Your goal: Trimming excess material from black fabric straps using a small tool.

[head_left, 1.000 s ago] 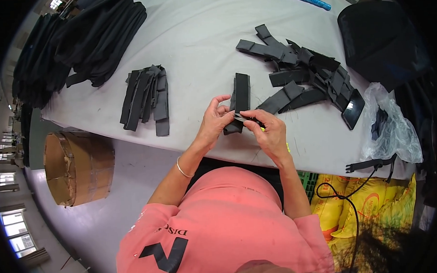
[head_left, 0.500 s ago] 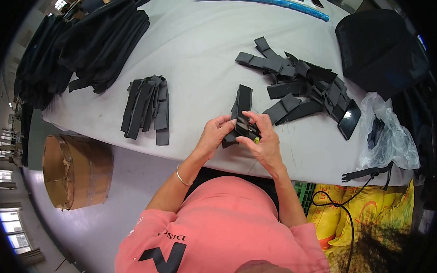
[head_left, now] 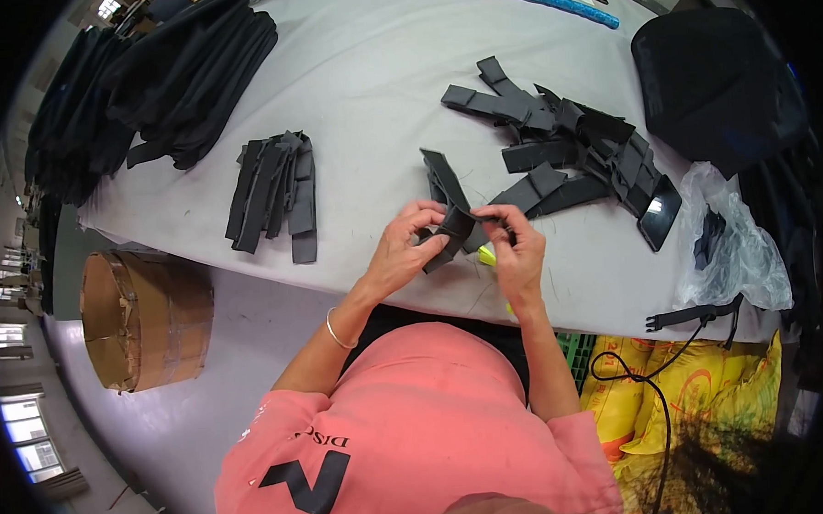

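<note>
Black fabric strip (head_left: 448, 184) is held near the front edge of the counter (head_left: 368, 103), between both hands. Left hand (head_left: 407, 248) pinches its folded lower part, apparently to steady it. Right hand (head_left: 519, 250) has its fingertips drawn together at the strip's right edge; what they grasp cannot be told. Loose strips (head_left: 600, 148) lie right, a tidier bundle (head_left: 268, 192) left, presumably to keep the groups separate.

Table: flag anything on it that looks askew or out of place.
The right-hand heap of dark strips looks askew: its pieces point every which way, unlike the roughly aligned bundle at left. A glossy, phone-like slab lies slanted at the heap's edge.
</note>
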A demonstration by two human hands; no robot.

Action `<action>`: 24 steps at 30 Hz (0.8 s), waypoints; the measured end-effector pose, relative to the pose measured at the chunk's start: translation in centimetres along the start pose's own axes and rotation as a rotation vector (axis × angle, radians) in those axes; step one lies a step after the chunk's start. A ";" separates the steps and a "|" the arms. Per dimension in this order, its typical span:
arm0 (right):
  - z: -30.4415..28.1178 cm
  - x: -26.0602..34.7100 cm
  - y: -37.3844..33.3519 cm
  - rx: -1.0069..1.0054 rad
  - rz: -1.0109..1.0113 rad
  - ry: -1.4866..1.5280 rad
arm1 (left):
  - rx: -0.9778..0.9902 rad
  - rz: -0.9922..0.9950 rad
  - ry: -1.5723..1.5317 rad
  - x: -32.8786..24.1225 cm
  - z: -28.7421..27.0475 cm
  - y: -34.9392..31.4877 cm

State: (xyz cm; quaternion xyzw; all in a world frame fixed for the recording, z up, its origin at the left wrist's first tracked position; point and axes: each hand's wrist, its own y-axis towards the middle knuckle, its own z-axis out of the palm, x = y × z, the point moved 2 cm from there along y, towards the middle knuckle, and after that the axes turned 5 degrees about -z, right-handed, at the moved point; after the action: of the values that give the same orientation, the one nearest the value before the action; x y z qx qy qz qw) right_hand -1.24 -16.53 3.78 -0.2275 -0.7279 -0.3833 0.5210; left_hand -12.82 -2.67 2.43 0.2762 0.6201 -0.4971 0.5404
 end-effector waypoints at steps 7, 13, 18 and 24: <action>-1.8 -0.7 0.2 -0.010 0.438 0.840 | -0.150 0.612 0.834 -4.5 -0.5 -1.3; -2.7 -2.6 0.9 -0.108 0.484 0.681 | 0.195 0.297 0.297 -2.4 0.4 1.0; -3.6 -3.0 0.8 -0.179 0.299 0.219 | 0.047 0.178 0.211 -1.1 1.1 1.3; -3.4 0.6 -0.4 -0.191 0.068 -0.175 | -0.063 0.161 0.043 -0.3 -0.1 1.9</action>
State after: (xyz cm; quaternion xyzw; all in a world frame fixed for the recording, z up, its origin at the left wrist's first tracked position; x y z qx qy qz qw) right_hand 0.23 -19.55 4.71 -0.3332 -0.7227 -0.4116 0.4441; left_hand -11.08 -1.84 2.12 0.3188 0.6226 -0.4263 0.5736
